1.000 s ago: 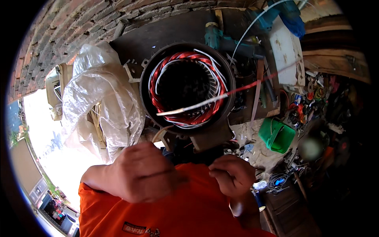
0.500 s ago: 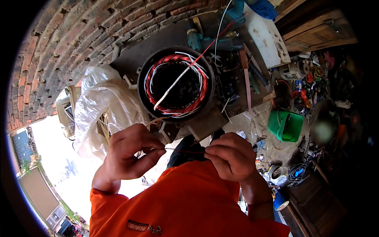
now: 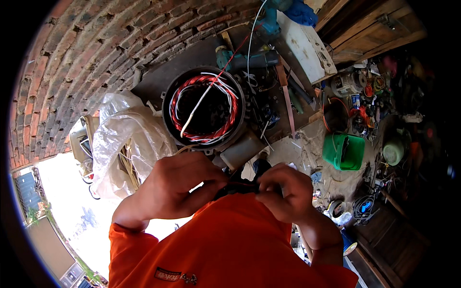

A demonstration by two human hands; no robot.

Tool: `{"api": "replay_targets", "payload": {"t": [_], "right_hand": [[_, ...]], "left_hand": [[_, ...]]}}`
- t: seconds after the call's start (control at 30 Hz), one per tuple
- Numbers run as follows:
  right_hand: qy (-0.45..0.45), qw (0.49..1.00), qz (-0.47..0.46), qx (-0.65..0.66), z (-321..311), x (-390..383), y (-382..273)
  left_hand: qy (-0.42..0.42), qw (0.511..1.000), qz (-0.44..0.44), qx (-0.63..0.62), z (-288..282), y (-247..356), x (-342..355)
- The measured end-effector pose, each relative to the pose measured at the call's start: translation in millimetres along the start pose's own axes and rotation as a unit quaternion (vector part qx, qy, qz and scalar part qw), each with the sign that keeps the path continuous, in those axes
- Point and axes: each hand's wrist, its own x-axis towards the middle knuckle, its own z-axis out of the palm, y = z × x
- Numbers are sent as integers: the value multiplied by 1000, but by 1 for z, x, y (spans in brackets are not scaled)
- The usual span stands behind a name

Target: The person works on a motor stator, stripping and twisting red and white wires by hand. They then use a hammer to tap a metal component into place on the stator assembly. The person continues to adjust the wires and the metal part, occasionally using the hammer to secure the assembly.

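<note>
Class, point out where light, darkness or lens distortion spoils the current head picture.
Head view: ground at left washed out to white; far right sunk in darkness; brick wall bent by the fisheye; thin red strand between left hand and right hand hard to make out.

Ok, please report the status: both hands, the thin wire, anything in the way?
Left hand, right hand: both pinched. Thin reddish wire faintly visible between them. Nothing seen blocking; round motor housing just beyond.
</note>
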Motion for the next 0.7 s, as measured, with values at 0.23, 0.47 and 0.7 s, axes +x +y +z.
{"api": "replay_targets", "payload": {"t": [0.23,0.47,0.7], "right_hand": [[21,826,-419,-377,-15,23,3],[26,905,-328,-268,-3,34,-9],[-85,844,312,428,6,19,-19]], "left_hand": [[-35,999,-14,-27,-6,1,2],[-1,999,-2,-38,-2,3,1],[40,988,102,109,9,-5,-2]]}}
